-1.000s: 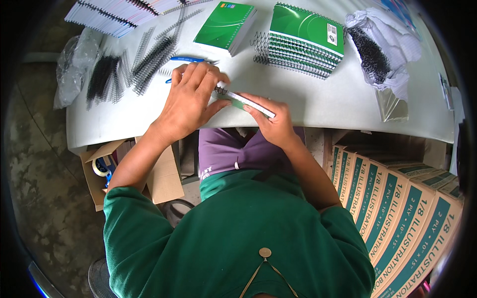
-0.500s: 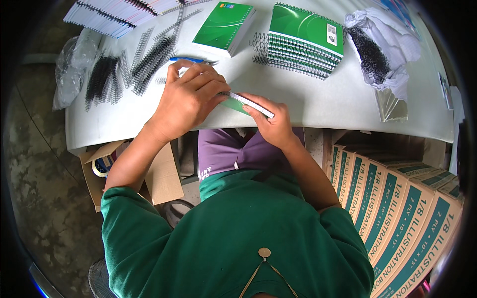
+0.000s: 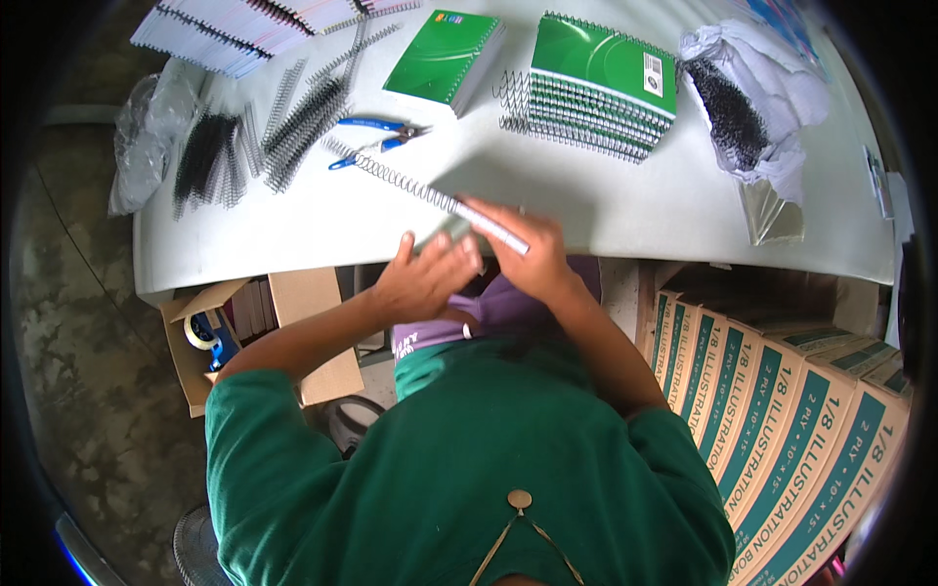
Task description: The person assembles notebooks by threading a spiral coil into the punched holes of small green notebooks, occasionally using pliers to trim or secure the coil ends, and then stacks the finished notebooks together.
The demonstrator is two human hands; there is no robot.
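Note:
My right hand grips a thin notebook tilted over the table's front edge, its white page edge facing up. A dark wire coil runs along that edge and sticks out far past it to the upper left. Close beside the notebook's near side is my left hand, fingers stretched out and slightly blurred, with nothing held; I cannot tell whether it touches the cover. Blue-handled cutters lie open beyond the coil's free end.
Loose coils and a dark coil bunch lie at the left. Green notebooks stand in a stack, with another green notebook beside it. White wrapping holds more coils. Cartons and an open box stand below the table.
My left hand has left the coil end and moved down toward me, its fingers opening out. The coil now stretches out in sight, and the cutters are uncovered. The right hand keeps the notebook.

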